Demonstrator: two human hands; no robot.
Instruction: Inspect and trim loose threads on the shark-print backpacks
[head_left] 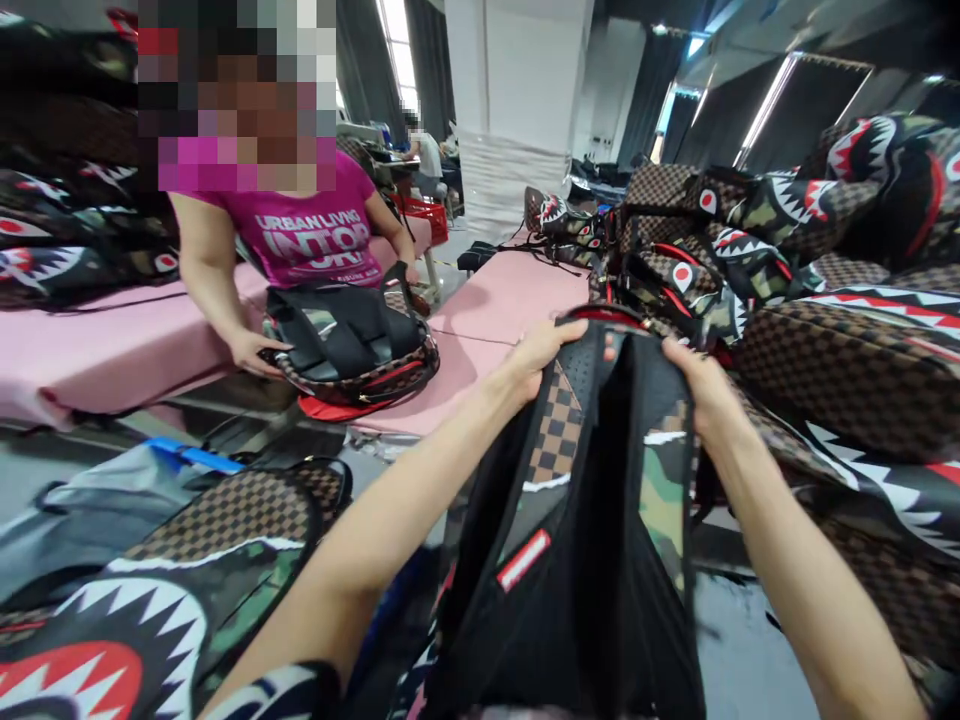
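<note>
A black backpack (637,620) with checkered and camouflage panels hangs upright before me, its strap side facing me. My left hand (544,360) grips its upper left edge, thumb across the top. At the upper right corner, my right hand (694,375) is closed on the edge in the same way. Two black shoulder straps run down the bag, and a red label (523,560) sits on the left one. Behind its top edge a strip of red lining shows. Most of my fingers are hidden behind the bag.
A person in a pink shirt (307,225) handles another backpack (352,350) on the pink-covered table (495,300). Backpacks are heaped at the right (847,360) and far left (67,220). A shark-mouth backpack (262,510) lies at lower left. A wrapped white pillar (517,110) stands behind.
</note>
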